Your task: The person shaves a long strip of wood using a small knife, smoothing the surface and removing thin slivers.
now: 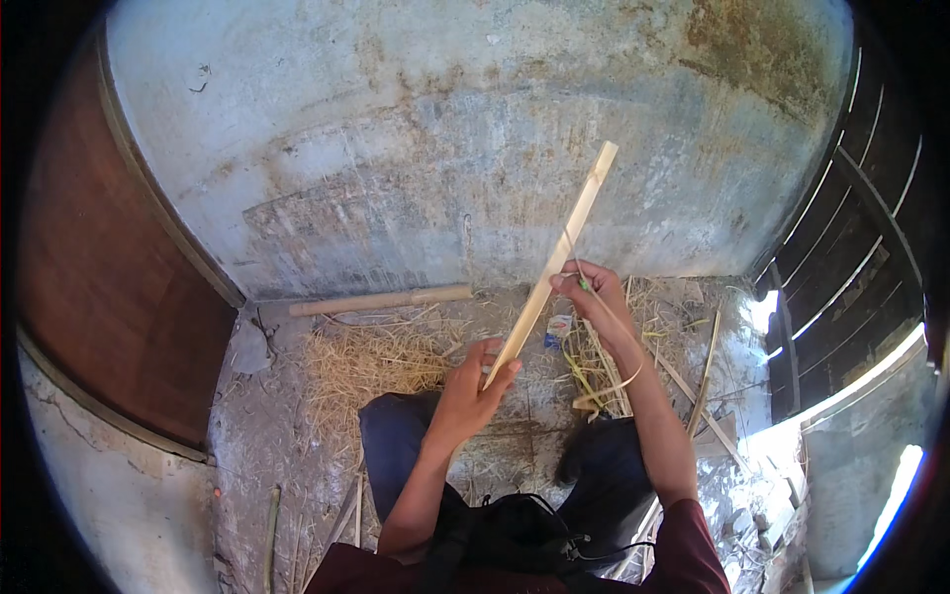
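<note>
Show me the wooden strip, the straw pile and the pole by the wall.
Wooden strip (549, 264): head view, midway along its length.
Straw pile (361, 371): head view, its middle.
Pole (381, 302): head view, middle of its length.

The dusty grey floor (242, 426) carries a heap of pale shavings (366, 374) at left, a tan pole (381, 301) beyond it, a small blue-and-white packet (558, 330), and scattered long strips (705, 374) at right

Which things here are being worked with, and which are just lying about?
In use:
- pale wooden strip, in the left fingers
- thin strand, in the right fingers

Lying about:
- straw pile
- pole along the wall
- small packet
</note>
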`<act>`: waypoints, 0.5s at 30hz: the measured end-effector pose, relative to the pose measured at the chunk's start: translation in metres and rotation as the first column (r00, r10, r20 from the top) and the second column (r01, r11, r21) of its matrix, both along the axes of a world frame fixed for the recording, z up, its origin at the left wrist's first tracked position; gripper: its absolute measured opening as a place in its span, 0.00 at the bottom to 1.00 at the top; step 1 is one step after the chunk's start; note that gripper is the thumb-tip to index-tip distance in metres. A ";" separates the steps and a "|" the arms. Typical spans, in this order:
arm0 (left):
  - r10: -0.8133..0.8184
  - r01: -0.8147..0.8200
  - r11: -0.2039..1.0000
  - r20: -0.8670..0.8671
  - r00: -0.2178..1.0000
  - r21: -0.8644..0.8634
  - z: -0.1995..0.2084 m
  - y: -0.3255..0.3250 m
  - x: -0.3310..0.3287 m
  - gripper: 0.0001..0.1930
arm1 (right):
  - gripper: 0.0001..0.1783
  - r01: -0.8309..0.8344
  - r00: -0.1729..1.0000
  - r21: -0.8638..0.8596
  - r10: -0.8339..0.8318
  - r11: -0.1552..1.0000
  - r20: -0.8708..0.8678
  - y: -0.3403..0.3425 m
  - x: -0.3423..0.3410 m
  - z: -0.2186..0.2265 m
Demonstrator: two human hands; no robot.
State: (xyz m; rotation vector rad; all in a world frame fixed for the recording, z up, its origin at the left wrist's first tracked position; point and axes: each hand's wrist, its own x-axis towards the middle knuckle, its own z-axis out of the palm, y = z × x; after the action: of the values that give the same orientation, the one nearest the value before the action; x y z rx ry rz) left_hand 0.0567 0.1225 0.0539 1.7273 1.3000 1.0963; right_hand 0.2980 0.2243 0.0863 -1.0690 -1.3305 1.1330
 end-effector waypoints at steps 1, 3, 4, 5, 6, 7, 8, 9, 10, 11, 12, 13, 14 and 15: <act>-0.068 0.098 0.976 0.158 0.985 -0.195 0.000 0.004 0.005 0.20 | 0.16 0.010 0.998 0.051 -0.014 0.999 0.069 -0.002 0.000 0.000; -0.107 0.224 0.906 0.319 0.942 -0.358 -0.008 0.013 0.009 0.17 | 0.16 -0.017 0.996 0.124 0.006 0.992 0.086 0.001 0.005 -0.008; -0.126 0.223 0.920 0.295 0.947 -0.321 -0.015 0.012 0.008 0.15 | 0.17 -0.052 0.994 0.182 0.034 0.982 0.101 0.001 0.003 -0.010; -0.144 0.222 0.933 0.271 0.952 -0.283 -0.021 0.012 0.005 0.15 | 0.17 -0.051 0.995 0.181 0.034 0.982 0.095 0.001 0.004 -0.011; -0.144 0.220 0.933 0.265 0.953 -0.286 -0.027 0.012 0.002 0.15 | 0.17 -0.072 0.986 0.120 0.053 0.990 0.159 -0.001 0.005 -0.010; -0.116 0.226 0.920 0.327 0.938 -0.321 -0.025 0.010 0.002 0.16 | 0.17 -0.086 0.972 0.055 0.071 0.995 0.225 -0.003 0.007 -0.010; -0.085 0.233 0.905 0.386 0.919 -0.355 -0.023 0.008 0.003 0.16 | 0.17 -0.082 0.972 0.053 0.069 0.995 0.223 -0.003 0.009 -0.012; -0.087 0.235 0.904 0.384 0.919 -0.358 -0.019 0.007 0.004 0.16 | 0.15 -0.093 0.936 0.124 0.044 0.988 0.349 -0.005 0.011 -0.015; -0.092 0.248 0.905 0.411 0.907 -0.346 -0.013 0.005 0.005 0.17 | 0.13 -0.113 0.885 0.195 0.009 0.974 0.466 -0.006 0.012 -0.016; -0.096 0.261 0.906 0.438 0.894 -0.334 -0.008 0.004 0.006 0.18 | 0.13 -0.110 0.886 0.195 0.008 0.975 0.464 -0.007 0.012 -0.018; -0.098 0.263 0.905 0.436 0.894 -0.335 -0.005 0.002 0.005 0.18 | 0.09 -0.107 0.852 0.317 -0.077 0.942 0.518 -0.008 0.010 -0.019; -0.127 0.304 0.886 0.448 0.885 -0.349 -0.001 0.001 0.004 0.19 | 0.06 -0.112 0.812 0.433 -0.168 0.894 0.559 -0.009 0.008 -0.020; -0.154 0.345 0.866 0.461 0.874 -0.363 0.001 0.000 0.003 0.20 | 0.06 -0.108 0.812 0.432 -0.171 0.895 0.557 -0.009 0.004 -0.020; -0.158 0.347 0.864 0.459 0.874 -0.364 0.002 -0.002 0.004 0.20 | 0.05 -0.027 0.816 0.542 -0.295 0.840 0.497 -0.009 -0.001 -0.021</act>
State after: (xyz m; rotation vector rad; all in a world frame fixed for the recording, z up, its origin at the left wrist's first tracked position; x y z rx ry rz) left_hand 0.0605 0.1206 0.0559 1.2014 0.9196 0.8678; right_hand 0.2969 0.2154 0.0657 -1.0915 -1.8542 0.2704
